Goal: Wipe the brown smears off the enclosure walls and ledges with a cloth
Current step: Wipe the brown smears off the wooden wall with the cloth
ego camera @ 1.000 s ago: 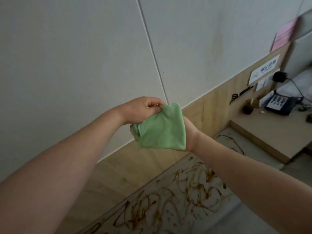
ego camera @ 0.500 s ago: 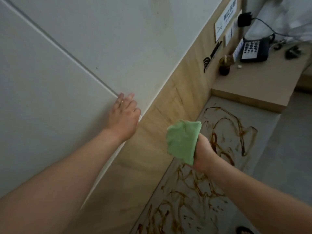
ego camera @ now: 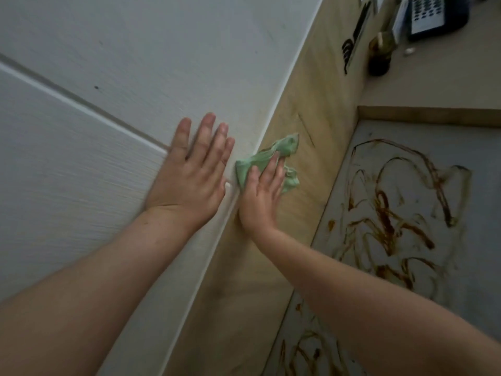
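While braced on the white wall [ego camera: 162,63], left hand [ego camera: 189,175]: palm flat, fingers straight and spread, nothing held; probably set there to steady a lean toward the wall.
Right hand [ego camera: 261,196]: laid flat over the cloth, fingers straight and close together, pressing rather than curling round it; flat palm likely chosen to spread pressure across the fabric.
Cloth [ego camera: 284,145]: green, thin, bunched and creased under the palm; one corner out beyond the fingertips, another fold out past the outer edge of the hand; pinned against the wood panel [ego camera: 320,118] at its upper edge, just beside the seam with the white wall.
Wood panel: pale grain with a faint darker streak near the cloth; too blurred to call either smear or mark in the wood.
Brown smears [ego camera: 387,213]: thick loops and scribbles across the grey ledge [ego camera: 466,137] below the panel, from its far corner under the raised shelf down to its near edge; unwiped, well apart from the cloth.
Stage, as judged: wall strip being wiped, ledge not yet begun.
Raised shelf [ego camera: 433,85]: dark phone [ego camera: 433,12] and small dark bottle [ego camera: 379,55] near its back edge.
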Demonstrator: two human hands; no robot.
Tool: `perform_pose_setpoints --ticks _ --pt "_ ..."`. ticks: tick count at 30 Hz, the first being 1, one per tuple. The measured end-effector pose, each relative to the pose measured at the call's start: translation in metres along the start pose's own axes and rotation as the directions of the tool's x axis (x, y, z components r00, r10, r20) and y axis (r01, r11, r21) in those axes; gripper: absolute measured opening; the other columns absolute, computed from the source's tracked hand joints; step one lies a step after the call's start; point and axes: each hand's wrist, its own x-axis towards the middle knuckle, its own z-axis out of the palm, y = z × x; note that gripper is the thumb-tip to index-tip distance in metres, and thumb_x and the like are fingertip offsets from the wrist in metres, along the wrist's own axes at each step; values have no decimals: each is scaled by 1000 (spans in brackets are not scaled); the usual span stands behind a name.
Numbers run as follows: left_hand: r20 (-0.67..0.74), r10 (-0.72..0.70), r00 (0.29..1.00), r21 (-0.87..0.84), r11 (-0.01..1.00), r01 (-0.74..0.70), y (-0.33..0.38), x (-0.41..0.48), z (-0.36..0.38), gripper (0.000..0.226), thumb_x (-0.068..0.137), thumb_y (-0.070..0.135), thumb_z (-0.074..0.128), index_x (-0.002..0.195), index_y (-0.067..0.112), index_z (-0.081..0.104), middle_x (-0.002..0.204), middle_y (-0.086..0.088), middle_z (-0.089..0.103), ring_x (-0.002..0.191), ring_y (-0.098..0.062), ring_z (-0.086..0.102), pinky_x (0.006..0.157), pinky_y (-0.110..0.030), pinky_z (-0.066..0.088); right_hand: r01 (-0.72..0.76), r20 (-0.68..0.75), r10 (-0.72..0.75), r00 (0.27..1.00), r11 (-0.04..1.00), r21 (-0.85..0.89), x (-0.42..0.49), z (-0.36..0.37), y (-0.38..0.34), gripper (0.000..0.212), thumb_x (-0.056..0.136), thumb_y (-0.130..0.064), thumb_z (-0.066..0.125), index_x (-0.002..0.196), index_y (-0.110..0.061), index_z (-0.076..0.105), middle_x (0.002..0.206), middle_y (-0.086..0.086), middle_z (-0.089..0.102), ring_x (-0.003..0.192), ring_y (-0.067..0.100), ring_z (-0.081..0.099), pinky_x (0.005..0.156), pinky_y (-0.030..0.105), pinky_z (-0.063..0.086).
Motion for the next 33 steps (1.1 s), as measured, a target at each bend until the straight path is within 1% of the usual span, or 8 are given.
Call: perform_pose_setpoints --ticks 3,6,8,12,15,20,26,33 --pt "-46 51 998 34 998 -49 0 -3 0 67 107 36 18 163 2 4 170 -23 -1 156 -46 -6 118 -63 -22 -44 45 47 998 997 -59 -68 20 62 64 103 -51 16 161 -43 -10 171 -12 -15 155 6 -17 123 26 -12" --pt "-61 90 994 138 987 -81 0 -6 -3 68 108 38 10 162 -2 1 169 -27 -3 153 -53 -8 115 -70 -19 -477 32 479 877 878 -41 -27 13 98 58 110 -37 8 164 -26 -11 173 3 -15 158 22 -14 123 37 -11" --pt "-55 90 994 150 985 -80 1 -5 -4 68 108 38 10 162 -2 0 169 -27 -3 153 -53 -8 115 -71 -19 -586 -99 594 799 805 98 35 -1 81 57 111 -43 6 165 -29 -7 173 3 -9 159 27 -8 125 50 -8" --pt "-19 84 996 166 983 -79 1 -5 -8 69 107 38 7 162 -2 -2 169 -27 -5 153 -53 -10 114 -71 -19 -137 -110 131 985 989 -53 55 -4 16 58 111 -47 14 162 -40 -11 173 -5 -10 158 19 -12 127 48 -7" --pt "-5 82 997 156 984 -81 -1 -5 -14 69 108 38 8 162 -3 -2 170 -24 -4 154 -49 -11 115 -69 -21 118 -5 -118 993 992 -51 -20 7 24 63 106 -53 22 159 -48 -13 171 -12 -14 156 7 -18 125 35 -9" --pt "50 106 993 46 993 -109 28 17 -16 75 106 47 6 161 -3 -3 170 -20 -10 157 -34 -16 123 -55 -19 -377 59 383 922 922 -90 -2 -9 95 60 110 -44 16 162 -36 -13 173 1 -15 159 21 -13 126 42 -6" --pt "112 54 992 139 988 -70 63 49 11 82 102 55 -4 158 -4 -16 167 -25 -20 154 -45 -23 117 -72 -14 87 -69 -91 993 994 -68 65 -19 100 64 101 -54 17 160 -42 -4 173 -9 -5 158 10 -10 127 31 -5" --pt "101 81 992 179 979 -98 67 51 23 82 102 52 -4 159 -6 -13 169 -24 -15 154 -48 -19 116 -76 0 -349 -102 350 931 937 35 122 -44 247 54 113 -28 9 165 -17 -3 173 -1 -11 159 16 -12 129 45 -4"
